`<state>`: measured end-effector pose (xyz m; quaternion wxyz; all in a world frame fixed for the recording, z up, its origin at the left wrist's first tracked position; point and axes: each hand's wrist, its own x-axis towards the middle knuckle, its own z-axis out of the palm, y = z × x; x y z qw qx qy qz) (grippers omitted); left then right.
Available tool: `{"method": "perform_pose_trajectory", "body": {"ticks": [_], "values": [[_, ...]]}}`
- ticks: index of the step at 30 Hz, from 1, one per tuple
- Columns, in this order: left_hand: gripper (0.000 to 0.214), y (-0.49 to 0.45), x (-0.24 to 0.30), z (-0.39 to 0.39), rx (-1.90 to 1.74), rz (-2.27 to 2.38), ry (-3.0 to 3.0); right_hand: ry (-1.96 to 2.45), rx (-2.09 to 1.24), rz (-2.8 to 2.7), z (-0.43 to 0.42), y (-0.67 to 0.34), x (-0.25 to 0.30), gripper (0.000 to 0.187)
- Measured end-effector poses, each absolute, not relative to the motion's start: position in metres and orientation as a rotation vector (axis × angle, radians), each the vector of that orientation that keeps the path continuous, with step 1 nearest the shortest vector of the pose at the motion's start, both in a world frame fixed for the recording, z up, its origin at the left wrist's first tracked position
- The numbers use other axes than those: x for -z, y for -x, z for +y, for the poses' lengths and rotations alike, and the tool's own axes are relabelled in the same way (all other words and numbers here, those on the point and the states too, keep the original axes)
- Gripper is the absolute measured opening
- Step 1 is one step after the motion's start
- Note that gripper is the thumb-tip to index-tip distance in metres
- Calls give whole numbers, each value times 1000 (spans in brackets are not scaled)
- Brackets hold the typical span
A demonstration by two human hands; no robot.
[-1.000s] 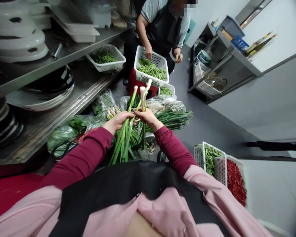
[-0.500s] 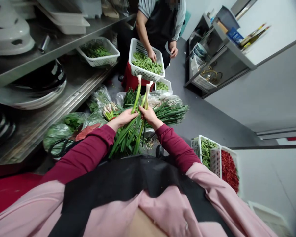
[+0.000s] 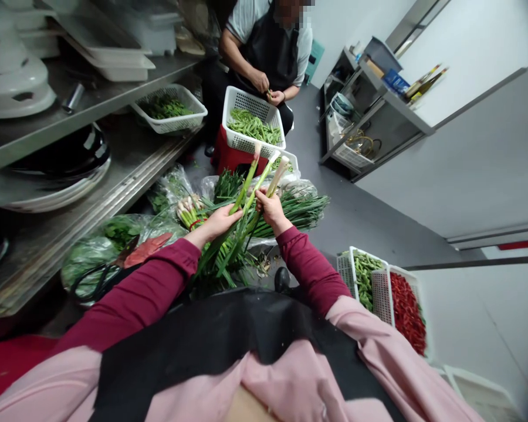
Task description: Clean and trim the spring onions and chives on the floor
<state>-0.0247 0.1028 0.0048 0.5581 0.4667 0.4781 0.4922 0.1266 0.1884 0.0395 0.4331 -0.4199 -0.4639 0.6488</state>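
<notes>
My left hand (image 3: 222, 221) is closed around green garlic stalks (image 3: 244, 189), white ends up, long leaves hanging below. My right hand (image 3: 270, 206) grips a paler, brownish-tipped stalk (image 3: 278, 177) that leans to the right, apart from the others at its top. Whether this is a whole stalk or a peeled outer layer, I cannot tell. Beside my left hand lies a bundle of green garlic (image 3: 188, 211) with a red tie. Long green leaves (image 3: 305, 208) spread behind my right hand.
Across from me a person (image 3: 264, 53) works over a white basket of green pods (image 3: 255, 126). Scissors (image 3: 94, 281) and a red glove (image 3: 147, 249) lie left on bagged greens. Baskets of green pods (image 3: 366, 275) and red chillies (image 3: 407, 313) stand right. Metal shelving (image 3: 127, 176) borders the left.
The stalk in my right hand has tilted rightward, away from those in my left. The other person's hands have come together above the basket. My view has shifted slightly.
</notes>
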Motion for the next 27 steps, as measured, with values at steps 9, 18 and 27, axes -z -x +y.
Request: {"method": "perform_pose_trajectory", "body": {"ticks": [9,18,27], "values": [[47,16,6,110,-1290,1268,-1288,818,-1752,-1210,181,-128,-42,33],[39,11,-1,106,-1265,1177,-1247,969,-1658,-1345,175,-117,-48,41],[35,20,-2,107,-1264,1282,-1255,1020,-1594,-1530,194,-122,-65,39]]}}
